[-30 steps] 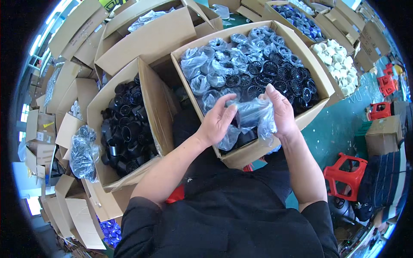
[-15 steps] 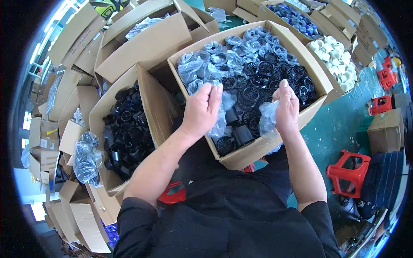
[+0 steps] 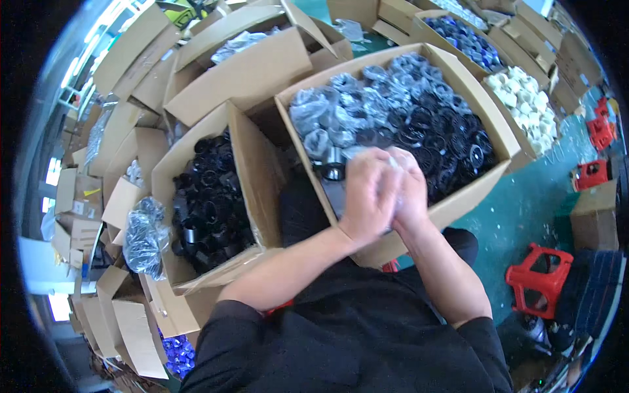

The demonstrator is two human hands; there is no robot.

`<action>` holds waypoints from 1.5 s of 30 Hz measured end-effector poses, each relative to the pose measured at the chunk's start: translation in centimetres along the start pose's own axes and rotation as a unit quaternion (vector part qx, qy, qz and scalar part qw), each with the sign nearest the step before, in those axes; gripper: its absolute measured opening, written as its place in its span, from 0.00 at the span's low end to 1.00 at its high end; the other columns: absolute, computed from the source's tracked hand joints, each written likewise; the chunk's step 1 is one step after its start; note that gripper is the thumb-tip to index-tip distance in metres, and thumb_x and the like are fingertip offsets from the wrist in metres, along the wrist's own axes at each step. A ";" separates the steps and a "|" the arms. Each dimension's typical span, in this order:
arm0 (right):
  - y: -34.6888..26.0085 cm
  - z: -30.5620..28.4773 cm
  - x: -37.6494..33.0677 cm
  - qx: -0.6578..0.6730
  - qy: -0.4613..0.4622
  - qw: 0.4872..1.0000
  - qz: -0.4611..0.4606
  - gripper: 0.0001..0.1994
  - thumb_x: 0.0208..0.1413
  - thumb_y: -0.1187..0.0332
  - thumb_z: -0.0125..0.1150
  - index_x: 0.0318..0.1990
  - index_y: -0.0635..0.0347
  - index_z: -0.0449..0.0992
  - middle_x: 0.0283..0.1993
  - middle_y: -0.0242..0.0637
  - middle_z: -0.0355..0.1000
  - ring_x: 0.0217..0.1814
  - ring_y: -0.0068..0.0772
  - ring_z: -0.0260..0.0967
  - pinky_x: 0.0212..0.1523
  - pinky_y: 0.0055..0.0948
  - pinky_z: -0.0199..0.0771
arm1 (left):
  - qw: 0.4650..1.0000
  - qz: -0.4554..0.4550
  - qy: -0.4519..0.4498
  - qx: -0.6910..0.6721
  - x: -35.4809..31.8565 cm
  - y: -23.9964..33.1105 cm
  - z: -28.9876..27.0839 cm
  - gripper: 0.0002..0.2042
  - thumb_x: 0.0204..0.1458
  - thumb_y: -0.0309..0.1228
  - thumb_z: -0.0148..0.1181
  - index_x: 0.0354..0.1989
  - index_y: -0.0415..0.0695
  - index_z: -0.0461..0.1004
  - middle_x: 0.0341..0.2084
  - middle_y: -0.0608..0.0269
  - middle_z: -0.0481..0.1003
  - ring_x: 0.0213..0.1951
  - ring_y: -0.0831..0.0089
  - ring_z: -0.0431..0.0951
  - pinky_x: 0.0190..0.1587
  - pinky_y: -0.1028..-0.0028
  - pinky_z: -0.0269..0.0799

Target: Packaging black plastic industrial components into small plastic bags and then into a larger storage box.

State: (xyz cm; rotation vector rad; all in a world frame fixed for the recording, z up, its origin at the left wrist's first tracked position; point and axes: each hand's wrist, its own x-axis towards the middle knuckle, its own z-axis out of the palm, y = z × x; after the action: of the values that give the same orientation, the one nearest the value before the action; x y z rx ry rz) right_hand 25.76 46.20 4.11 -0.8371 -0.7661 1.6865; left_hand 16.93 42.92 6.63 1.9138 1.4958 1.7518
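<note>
My left hand (image 3: 369, 196) and my right hand (image 3: 411, 191) are pressed together above the near side of a large open carton (image 3: 452, 208). Their fingers are closed round a crumpled clear plastic bag (image 3: 394, 161), mostly hidden in them and smeared by motion. Beside my left hand, a black cylindrical part (image 3: 333, 169) with a shiny side shows at the carton's left wall. Under the hands lie black spoked wheel-like parts (image 3: 429, 141). Clear-bagged round parts (image 3: 367, 98) fill the far left of the carton.
Left of it, another carton (image 3: 244, 173) holds loose black parts (image 3: 208, 196), with a bagged bundle (image 3: 145, 239) at its outer side. White parts (image 3: 524, 108) and blue parts (image 3: 464, 40) fill boxes at far right. A red stool (image 3: 538, 278) stands on the green floor.
My hands were apart, each gripping clear plastic; now they have come together over the carton. The whole view has shifted slightly, with the boxes appearing lower and further right.
</note>
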 end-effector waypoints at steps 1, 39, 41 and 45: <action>0.3 -1.1 0.3 -0.007 -0.016 1.000 0.000 0.11 0.69 0.64 0.49 0.51 0.59 0.72 0.44 0.35 0.73 0.42 0.23 0.69 0.43 0.22 0.72 | 0.999 0.012 -0.015 -0.034 -0.6 0.6 0.3 0.06 0.60 0.30 0.55 0.39 0.41 0.70 0.47 0.50 0.70 0.47 0.57 0.70 0.51 0.60 0.66; -2.8 -6.7 -1.0 -0.118 0.121 0.985 0.028 0.23 0.72 0.50 0.44 0.33 0.58 0.74 0.30 0.32 0.72 0.27 0.21 0.64 0.30 0.22 0.65 | 0.959 0.094 -0.228 0.139 -1.5 -3.8 -4.5 0.21 0.51 0.29 0.62 0.55 0.41 0.72 0.58 0.51 0.70 0.57 0.54 0.71 0.60 0.59 0.66; -3.6 -7.8 -0.7 -0.160 0.114 0.981 0.004 0.22 0.72 0.52 0.45 0.29 0.57 0.73 0.27 0.30 0.70 0.24 0.20 0.60 0.27 0.22 0.62 | 0.948 0.031 -0.201 0.244 -0.8 -6.0 -5.7 0.20 0.51 0.29 0.62 0.55 0.41 0.72 0.57 0.51 0.70 0.57 0.53 0.71 0.59 0.60 0.67; -3.9 -6.7 -0.4 -0.326 0.059 0.944 -0.003 0.19 0.71 0.58 0.48 0.28 0.57 0.72 0.25 0.29 0.70 0.26 0.20 0.61 0.29 0.21 0.64 | 0.937 0.003 -0.211 0.280 -0.7 -7.9 -6.6 0.19 0.46 0.29 0.65 0.48 0.43 0.74 0.48 0.51 0.73 0.47 0.51 0.75 0.51 0.60 0.70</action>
State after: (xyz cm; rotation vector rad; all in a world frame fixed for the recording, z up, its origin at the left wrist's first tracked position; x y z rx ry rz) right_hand 33.46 47.28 3.71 -1.3706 -1.2684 1.3607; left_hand 7.33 43.09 2.82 2.3399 1.9310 0.8594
